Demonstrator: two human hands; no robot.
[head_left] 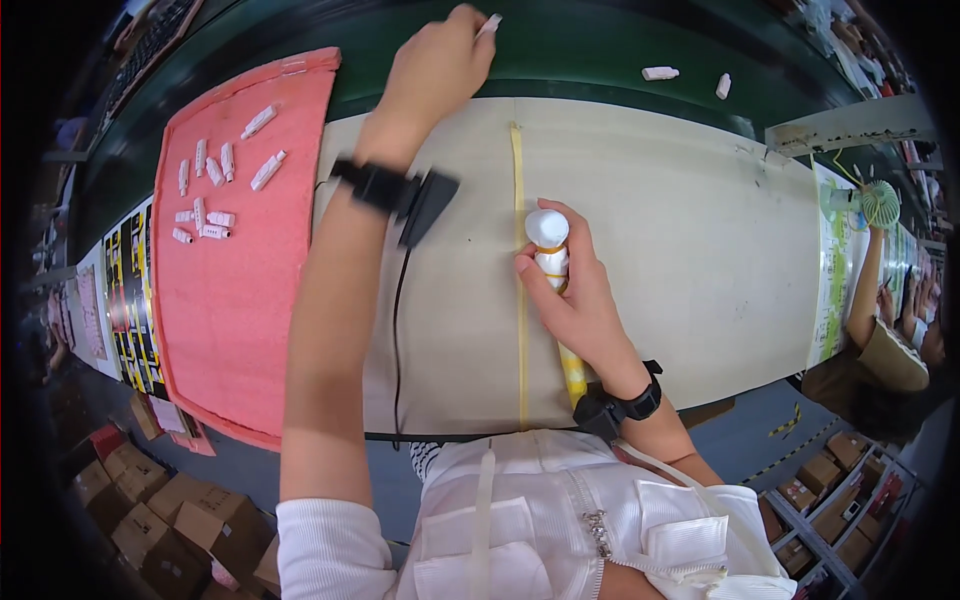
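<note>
My left hand [436,68] reaches over the dark green surface at the far side, its fingers closed around a small pale pink piece [490,25]. My right hand [583,305] is wrapped around a white cylindrical object [547,229] with a round white end and yellow bands, above the grey mat. Below that hand a yellow-and-white patterned length [573,372] shows; whether it belongs to the held object I cannot tell. Several more small pale pink pieces [268,170] lie on the pink padded mat [245,330] at left.
Two pale pieces [660,73] lie on the green surface [590,45] at far right. A yellow strip [519,300] crosses the grey mat [700,250]. Black devices with a cable [399,350] are strapped to my wrists. A green fan [879,204] and another person's arm [866,285] are at right.
</note>
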